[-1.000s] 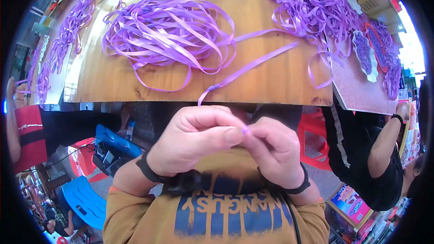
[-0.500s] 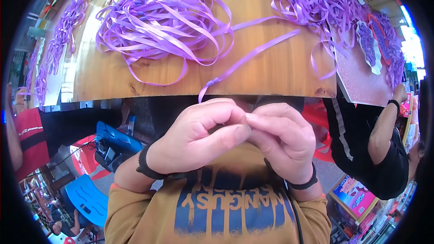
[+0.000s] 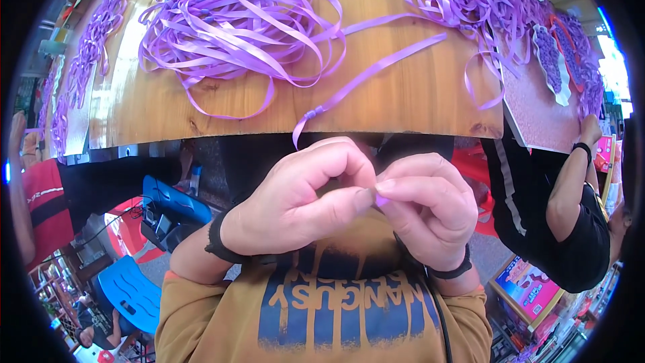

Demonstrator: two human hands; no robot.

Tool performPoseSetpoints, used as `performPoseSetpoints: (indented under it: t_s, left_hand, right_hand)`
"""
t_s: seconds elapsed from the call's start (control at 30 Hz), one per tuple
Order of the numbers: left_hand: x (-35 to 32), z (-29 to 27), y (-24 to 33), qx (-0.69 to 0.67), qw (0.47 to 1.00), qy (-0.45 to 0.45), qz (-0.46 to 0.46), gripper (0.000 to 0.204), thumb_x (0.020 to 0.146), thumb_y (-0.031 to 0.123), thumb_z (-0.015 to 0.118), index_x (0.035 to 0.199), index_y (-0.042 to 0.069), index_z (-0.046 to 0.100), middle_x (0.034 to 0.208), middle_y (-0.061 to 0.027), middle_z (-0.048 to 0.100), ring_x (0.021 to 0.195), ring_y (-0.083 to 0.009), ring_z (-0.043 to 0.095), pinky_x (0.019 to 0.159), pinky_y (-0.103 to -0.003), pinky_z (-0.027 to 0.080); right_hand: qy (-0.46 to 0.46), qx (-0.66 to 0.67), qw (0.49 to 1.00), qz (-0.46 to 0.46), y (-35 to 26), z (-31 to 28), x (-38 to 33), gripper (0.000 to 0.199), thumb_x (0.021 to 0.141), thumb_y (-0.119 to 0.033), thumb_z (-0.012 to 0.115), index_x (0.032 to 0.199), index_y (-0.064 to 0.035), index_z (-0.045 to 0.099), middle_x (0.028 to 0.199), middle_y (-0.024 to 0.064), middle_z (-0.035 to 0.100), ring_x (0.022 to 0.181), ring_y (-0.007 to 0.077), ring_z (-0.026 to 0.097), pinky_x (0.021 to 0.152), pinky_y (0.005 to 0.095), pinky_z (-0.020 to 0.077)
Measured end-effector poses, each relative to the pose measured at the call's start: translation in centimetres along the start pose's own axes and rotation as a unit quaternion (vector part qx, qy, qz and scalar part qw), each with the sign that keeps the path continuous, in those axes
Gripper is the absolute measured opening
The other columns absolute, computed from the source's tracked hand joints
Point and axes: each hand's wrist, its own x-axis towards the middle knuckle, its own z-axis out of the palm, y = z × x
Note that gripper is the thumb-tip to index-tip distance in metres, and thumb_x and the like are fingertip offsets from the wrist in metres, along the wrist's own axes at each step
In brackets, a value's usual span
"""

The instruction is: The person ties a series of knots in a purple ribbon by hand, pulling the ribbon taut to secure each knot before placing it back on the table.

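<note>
My left hand (image 3: 306, 195) and my right hand (image 3: 430, 208) meet fingertip to fingertip just in front of the table edge. Between them shows a tiny bit of purple ribbon (image 3: 381, 200), pinched by the thumb and fingers of both hands; the rest of it is hidden. Beyond my hands a single ribbon strip (image 3: 373, 81) with a small knotted band lies on the wooden table (image 3: 396, 111), its near end hanging over the edge. Farther off to the left lies a large loose coil of purple ribbon (image 3: 235, 33).
A heap of purple ribbons (image 3: 470, 0) covers the far right corner, with more ribbons (image 3: 91, 47) at the far left. A person in black (image 3: 571, 228) sits at the right, and one in red (image 3: 47, 205) at the left. A blue stool (image 3: 131, 292) stands at lower left.
My fingertips have shifted slightly, and a bit of purple ribbon now shows between them. My right hand has moved a little to the right. The view has tilted slightly.
</note>
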Motion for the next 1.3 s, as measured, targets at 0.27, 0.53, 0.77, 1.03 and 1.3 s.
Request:
performPoseSetpoints:
  t_s: [0.27, 0.53, 0.77, 1.03, 1.3]
  left_hand:
    - [-0.2, 0.2, -0.6, -0.301, 0.941, -0.028, -0.149, 0.019, 0.089, 0.021, 0.055, 0.093, 0.003, 0.053, 0.089, -0.0016, 0.052, 0.08, -0.0101, 0.049, 0.073, -0.023, 0.041]
    - [-0.3, 0.3, -0.6, -0.343, 0.924, -0.026, -0.169, 0.02, 0.087, 0.021, 0.057, 0.094, 0.002, 0.054, 0.091, -0.0035, 0.055, 0.079, -0.0117, 0.051, 0.072, -0.024, 0.043]
    - [-0.3, 0.4, -0.2, -0.312, 0.934, -0.018, -0.175, 0.013, 0.081, 0.009, 0.062, 0.09, 0.003, 0.054, 0.092, -0.0028, 0.055, 0.082, -0.009, 0.051, 0.075, -0.023, 0.042]
    - [-0.5, 1.0, -0.3, -0.027, 0.998, 0.047, -0.026, 0.009, 0.08, 0.002, 0.059, 0.088, 0.003, 0.057, 0.086, -0.0012, 0.055, 0.079, -0.0085, 0.052, 0.071, -0.024, 0.044]
    - [-0.8, 1.7, -0.6, 0.058, 0.989, 0.076, 0.114, 0.009, 0.083, -0.001, 0.057, 0.092, 0.001, 0.056, 0.096, -0.0088, 0.055, 0.089, -0.0154, 0.053, 0.08, -0.027, 0.042]
  right_hand:
    - [0.002, -0.042, 0.997, -0.065, 0.1, 0.3, -0.5, 0.031, 0.068, 0.009, 0.068, 0.097, 0.0002, 0.065, 0.092, 0.012, 0.06, 0.074, 0.0207, 0.062, 0.064, 0.0268, 0.0518]
    - [0.006, -0.083, 0.993, -0.087, -0.1, 0.7, -0.8, 0.023, 0.071, 0.007, 0.068, 0.092, -0.0016, 0.064, 0.089, 0.0107, 0.06, 0.077, 0.018, 0.06, 0.065, 0.025, 0.0493]
    - [0.022, -0.074, 0.994, -0.071, -0.1, 0.6, -0.7, 0.028, 0.064, 0.01, 0.07, 0.089, -0.0029, 0.065, 0.083, 0.0086, 0.06, 0.069, 0.0176, 0.06, 0.059, 0.0246, 0.049]
    - [0.064, -0.069, 0.995, -0.02, -0.4, 1.1, -0.7, 0.033, 0.06, 0.011, 0.07, 0.089, -0.0027, 0.064, 0.079, 0.0083, 0.06, 0.061, 0.0171, 0.059, 0.051, 0.0248, 0.0479]
    - [0.084, -0.08, 0.993, -0.026, -0.1, 1.2, -1.2, 0.029, 0.066, 0.014, 0.064, 0.088, -0.0043, 0.06, 0.08, 0.0072, 0.057, 0.066, 0.0136, 0.054, 0.053, 0.0206, 0.0402]
